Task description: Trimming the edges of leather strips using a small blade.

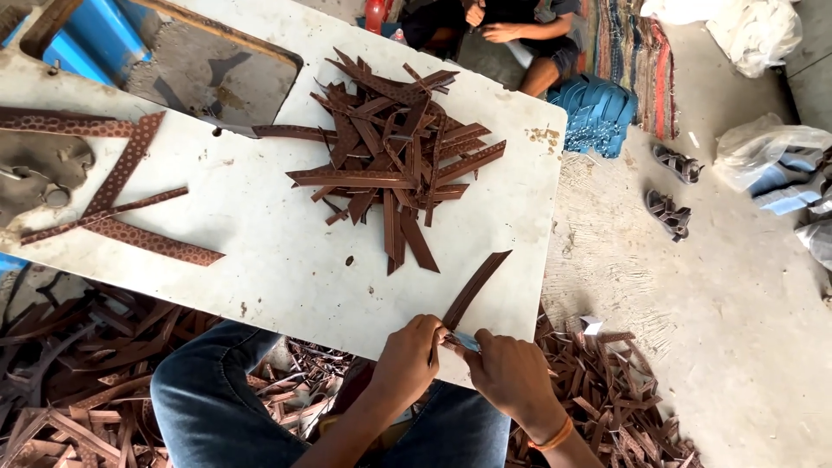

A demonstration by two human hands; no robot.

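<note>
Judging by its thin, flat look, the brown strap (475, 288) was taken to be light and bendable, best gripped near its lower end. It was held at the near edge of the white worktop (277, 260), slanting up and away. The left hand (409, 360) was seen with fingers clamped on that lower end; the right hand (511, 374) was closed on a small bluish tool (464, 341) touching the strap. A pile of straps (394, 156) lay well apart.

packages | translucent plastic bags (771, 156) — floor, far right | white bag (754, 30) — top right
</note>
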